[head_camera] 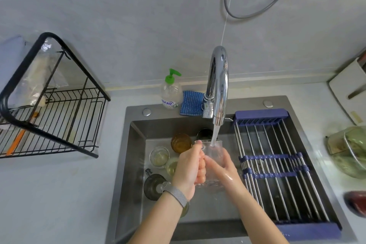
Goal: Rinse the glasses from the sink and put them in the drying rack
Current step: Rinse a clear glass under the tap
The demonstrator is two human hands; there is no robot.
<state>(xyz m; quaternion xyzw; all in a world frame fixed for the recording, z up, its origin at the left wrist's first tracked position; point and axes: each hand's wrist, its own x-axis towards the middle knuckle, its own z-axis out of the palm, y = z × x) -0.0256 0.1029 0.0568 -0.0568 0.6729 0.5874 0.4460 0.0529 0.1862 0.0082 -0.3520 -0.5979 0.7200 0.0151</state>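
Water from the faucet (pixel 217 85) runs straight into a clear glass mug (pixel 213 154) held over the sink (pixel 126 164), near its middle. Left hand (pixel 188 168) is wrapped tight round the mug's handle side, fingers curled and pressed together; right hand (pixel 223 166) cups the opposite wall, fingers spread along the glass. Mug is in the air, not touching the basin floor.

Orientation: mouth up and tipped slightly away toward the faucet, long axis near vertical, base toward the camera.

Doing it well, my read: keep the mouth centred under the stream so water doesn't splash off the rim, swirl, rub the wet wall with the right hand, then tip toward the drain side to empty. Wet glass is slippery, so the handle hold should carry the weight.

Other glasses wait in the basin left of the hands: amber glass (pixel 181 142), small clear glass (pixel 159 157), dark lidded pot (pixel 155 185). Black drying rack (pixel 59 117) sits on the counter well to the left, so the carry crosses the sink edge. Blue roll-up rack (pixel 277 160) covers the sink's right side.
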